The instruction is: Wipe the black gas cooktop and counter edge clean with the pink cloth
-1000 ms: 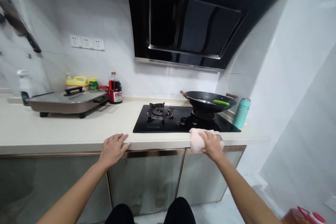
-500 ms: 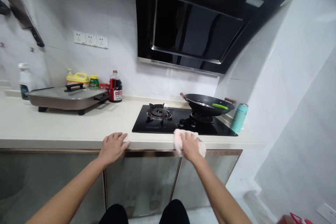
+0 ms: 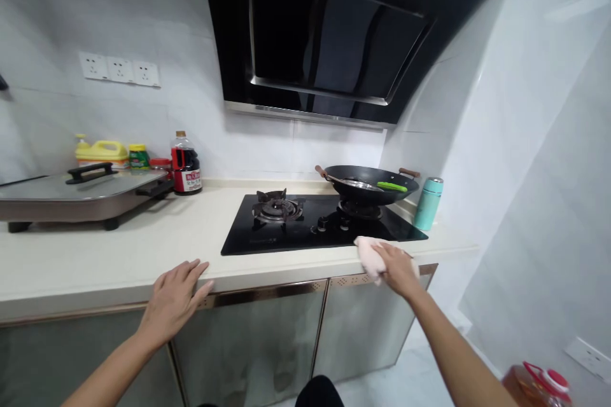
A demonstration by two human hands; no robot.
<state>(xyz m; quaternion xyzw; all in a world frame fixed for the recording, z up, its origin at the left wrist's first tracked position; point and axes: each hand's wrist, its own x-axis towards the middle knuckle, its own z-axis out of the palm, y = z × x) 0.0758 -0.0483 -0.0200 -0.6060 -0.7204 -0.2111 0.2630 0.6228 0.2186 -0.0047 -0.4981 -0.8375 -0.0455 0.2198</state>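
We looked from a single head-worn camera, standing close to the front edge of the counter (image 3: pixel 95 267) and facing the tiled back wall, gaze tipped forward and down. Both forearms ran up from the bottom of the frame, with the left hand (image 3: pixel 174 296) and right hand (image 3: pixel 398 270) at the counter's edge. The hob (image 3: pixel 286 235) sat near the middle, the hood (image 3: pixel 334 32) filled the top, and the side wall closed the right. No second view shared the scene.
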